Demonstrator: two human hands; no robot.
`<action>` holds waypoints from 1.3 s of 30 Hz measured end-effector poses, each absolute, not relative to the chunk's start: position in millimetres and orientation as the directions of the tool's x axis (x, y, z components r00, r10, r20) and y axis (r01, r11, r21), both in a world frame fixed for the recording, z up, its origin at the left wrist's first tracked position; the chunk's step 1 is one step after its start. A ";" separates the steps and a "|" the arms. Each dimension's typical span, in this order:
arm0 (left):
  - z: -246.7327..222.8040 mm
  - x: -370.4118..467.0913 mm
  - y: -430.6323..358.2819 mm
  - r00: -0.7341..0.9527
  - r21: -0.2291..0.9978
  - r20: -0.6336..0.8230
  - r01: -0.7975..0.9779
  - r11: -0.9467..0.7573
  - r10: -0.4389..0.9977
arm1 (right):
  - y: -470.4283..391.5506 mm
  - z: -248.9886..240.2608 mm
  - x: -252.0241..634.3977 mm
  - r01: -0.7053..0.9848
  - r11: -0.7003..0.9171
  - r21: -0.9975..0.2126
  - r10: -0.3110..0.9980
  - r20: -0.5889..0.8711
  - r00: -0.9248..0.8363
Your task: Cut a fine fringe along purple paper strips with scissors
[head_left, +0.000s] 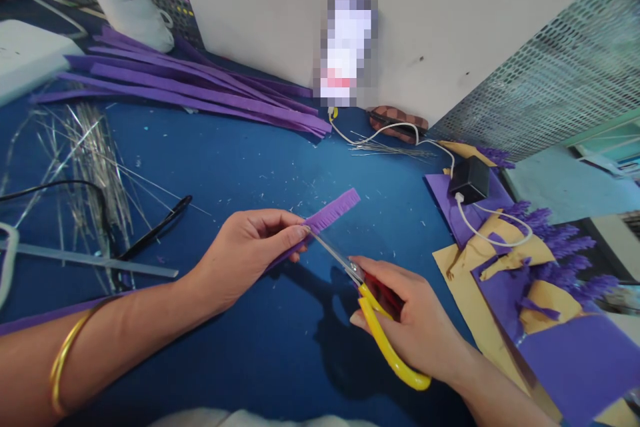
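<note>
My left hand [265,237] pinches a purple paper strip [333,210] between thumb and fingers. A row of fine cuts runs along the strip's free end, which points up and to the right; its other end trails back under my left forearm. In my right hand [415,320] is a pair of scissors [393,347] with yellow and red handles. The blades lie against the strip's lower edge, close to my left thumb. Their tips are partly hidden by the thumb and strip, and I cannot tell how far apart they are.
A bundle of purple strips [210,87] lies at the back left, near a white cup-like container [133,10]. Thin wires [97,167] are heaped at left. A phone [345,47] leans on the back panel. Purple flowers in tan wrapping [550,300] and a black charger [469,179] are at right.
</note>
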State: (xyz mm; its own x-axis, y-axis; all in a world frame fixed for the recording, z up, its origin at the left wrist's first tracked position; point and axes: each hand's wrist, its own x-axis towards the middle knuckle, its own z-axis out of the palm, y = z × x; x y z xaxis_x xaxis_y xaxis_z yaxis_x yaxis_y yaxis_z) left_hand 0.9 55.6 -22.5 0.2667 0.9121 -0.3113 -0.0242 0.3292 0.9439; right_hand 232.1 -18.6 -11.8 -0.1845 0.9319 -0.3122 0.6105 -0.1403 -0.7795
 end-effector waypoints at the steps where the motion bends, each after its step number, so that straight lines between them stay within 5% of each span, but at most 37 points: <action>1: -22.5 0.8 55.3 0.274 0.946 -0.308 -0.017 0.325 0.911 | -18.7 -12.1 231.9 0.614 -0.136 -0.778 0.933 -0.309 -0.185; 39: -24.9 -0.2 54.8 0.280 0.938 -0.331 -0.006 0.346 0.901 | -19.0 -16.4 235.0 0.645 0.021 -0.764 0.940 -0.204 -0.272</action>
